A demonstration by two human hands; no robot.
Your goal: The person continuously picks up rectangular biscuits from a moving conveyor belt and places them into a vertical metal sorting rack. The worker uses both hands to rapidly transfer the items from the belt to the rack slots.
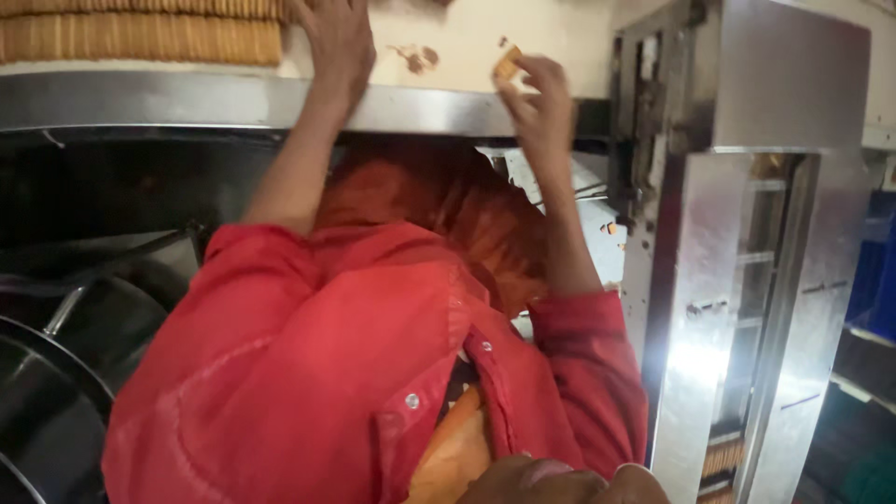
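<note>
At far edge of steel-rimmed conveyor table [187,98], your right hand [537,103] pinches small biscuit piece [508,63] between fingertips. Your left hand [338,42] lies flat on pale belt, holding nothing. Biscuit rows [140,37] far left; steel machine [747,280] right.

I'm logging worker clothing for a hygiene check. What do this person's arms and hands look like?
Both arms wear loose red shirt sleeves pushed up near the elbows. The left hand and right hand are bare, with no gloves or watch visible.
</note>
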